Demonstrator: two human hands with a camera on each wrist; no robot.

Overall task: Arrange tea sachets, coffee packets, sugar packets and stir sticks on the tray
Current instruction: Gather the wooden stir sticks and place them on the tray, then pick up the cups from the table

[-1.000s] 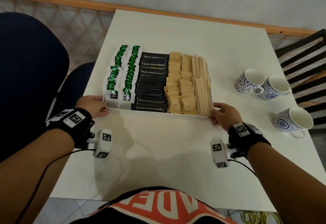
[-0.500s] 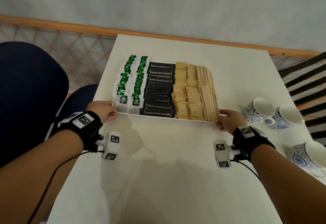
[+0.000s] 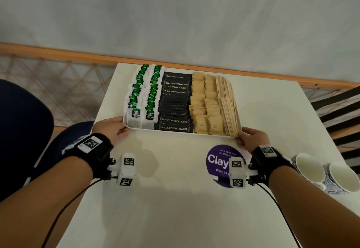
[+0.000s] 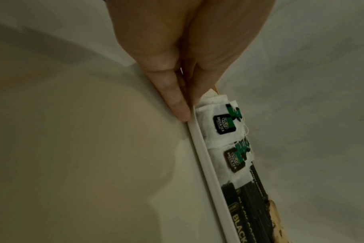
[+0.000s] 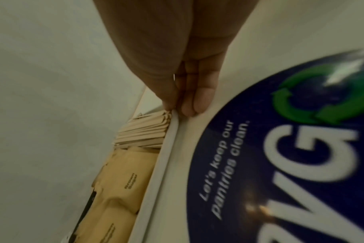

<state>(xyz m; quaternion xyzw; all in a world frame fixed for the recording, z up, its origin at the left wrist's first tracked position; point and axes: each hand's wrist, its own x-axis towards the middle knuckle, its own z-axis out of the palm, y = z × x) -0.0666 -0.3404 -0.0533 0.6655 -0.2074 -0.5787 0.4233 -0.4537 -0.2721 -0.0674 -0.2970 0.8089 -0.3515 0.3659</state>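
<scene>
- White tray (image 3: 175,131) sat at 12 o'clock on the white surface (image 3: 175,199)
- Left hand (image 3: 112,128) pinched its 7 o'clock corner
- Right hand (image 3: 252,138) pinched its 5 o'clock corner
- Mugs (image 3: 325,173) stood at 3 o'clock

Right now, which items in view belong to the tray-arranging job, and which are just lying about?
Job items: white tray; green tea sachets; black coffee powder packets; brown sugar packets; wooden stir sticks; left hand and right hand, each with a grip on a near tray corner.

Lying about: two blue-patterned cups; round purple sticker; white table.
</scene>
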